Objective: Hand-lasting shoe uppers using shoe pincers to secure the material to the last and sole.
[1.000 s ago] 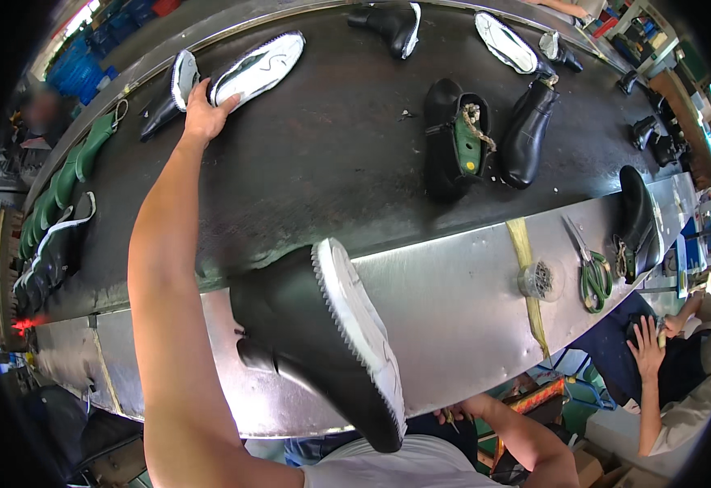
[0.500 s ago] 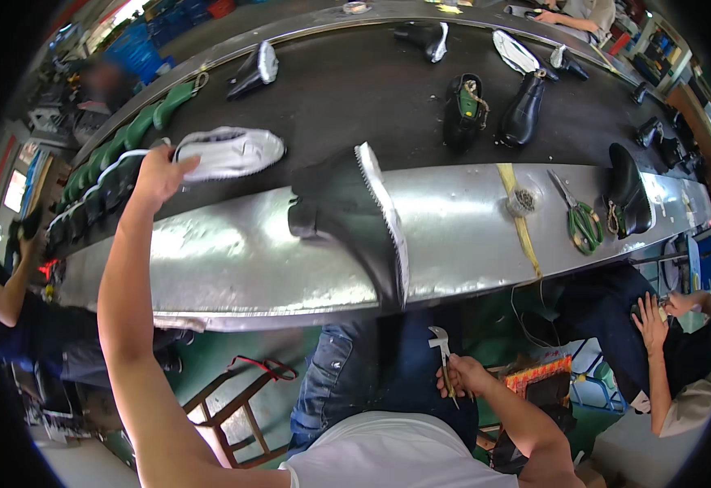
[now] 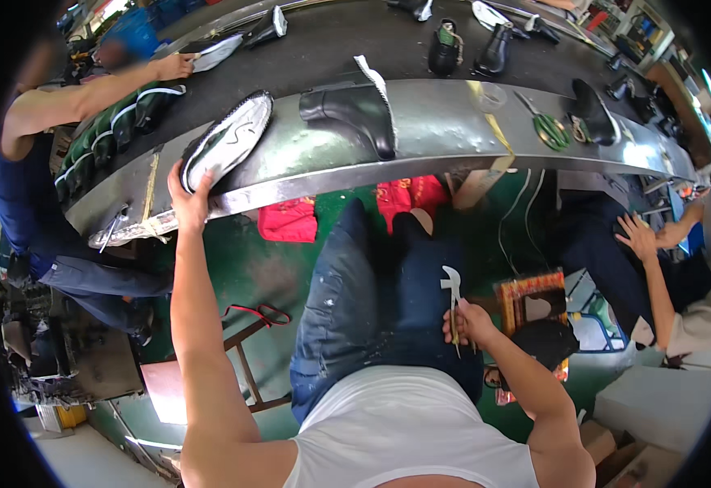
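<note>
Boot [image 3: 236, 140] at ten o'clock, by the tabletop's [image 3: 282, 146] near edge: the left hand [image 3: 193, 198], part-curled, grips its lower end, probably so the white sole faces the person. At four o'clock, the right hand [image 3: 473, 324] wraps pincers [image 3: 454, 290] by their handles, seemingly leaving the head free. Clear cup [image 3: 492, 99], one-thirty; contents indistinct.

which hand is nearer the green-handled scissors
Right: the right hand, holding pincers, is lower and left of the scissors; the left hand, gripping a shoe, is farther left.
</note>
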Available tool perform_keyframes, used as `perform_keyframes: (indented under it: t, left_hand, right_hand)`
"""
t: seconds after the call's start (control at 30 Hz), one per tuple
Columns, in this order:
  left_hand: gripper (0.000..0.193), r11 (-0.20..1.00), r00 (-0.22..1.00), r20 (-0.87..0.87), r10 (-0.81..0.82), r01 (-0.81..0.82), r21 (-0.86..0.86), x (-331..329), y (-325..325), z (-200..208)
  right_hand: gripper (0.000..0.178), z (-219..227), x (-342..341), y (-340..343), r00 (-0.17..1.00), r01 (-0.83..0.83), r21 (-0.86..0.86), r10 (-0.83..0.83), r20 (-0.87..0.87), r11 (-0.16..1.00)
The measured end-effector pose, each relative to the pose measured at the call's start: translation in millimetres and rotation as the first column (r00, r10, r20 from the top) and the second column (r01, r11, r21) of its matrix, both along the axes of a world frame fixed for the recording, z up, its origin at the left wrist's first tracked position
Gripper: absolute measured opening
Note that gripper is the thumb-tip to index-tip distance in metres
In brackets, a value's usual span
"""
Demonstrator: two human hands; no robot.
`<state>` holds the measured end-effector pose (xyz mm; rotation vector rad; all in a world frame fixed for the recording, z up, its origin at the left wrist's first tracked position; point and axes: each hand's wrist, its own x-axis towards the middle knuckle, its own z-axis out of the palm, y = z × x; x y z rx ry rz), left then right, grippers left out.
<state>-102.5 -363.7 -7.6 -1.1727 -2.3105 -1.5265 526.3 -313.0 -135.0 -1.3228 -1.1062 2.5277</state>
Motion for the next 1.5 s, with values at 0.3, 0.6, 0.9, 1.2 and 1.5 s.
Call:
perform_keyframes:
  t: [0.3,0.6,0.9,1.2,1.5]
  left_hand:
    - [0.066,0.998,0.756,-0.653,-0.048,0.018,-0.053,68,-24,90]
    - [0.061,0.818,0.628,-0.524,-0.575,0.461,-0.344,199,-80,191]
    - [0.071,0.366,0.48,0.359,-0.8,0.865,-0.342,265,7,-38]
    - [0.055,0.745,0.144,0.846,-0.514,0.563,0.357,318,17,-102]
    - [0.049,0.716,0.445,0.68,-0.582,0.678,0.169,321,8,-83]
  right_hand:
    - [0.054,5,-7,-19,0.986,0.148,0.178,-0.158,0.044,0.973]
    - [0.058,7,-10,-15,0.99,0.098,0.202,-0.116,0.08,0.974]
    - [0.025,56,-36,-18,0.999,-0.028,0.445,0.006,0.05,0.895]
    - [0.025,96,-61,-27,0.951,-0.31,0.623,0.221,0.218,0.718]
    - [0.025,99,-86,8,0.98,-0.19,0.256,0.197,-0.001,0.948]
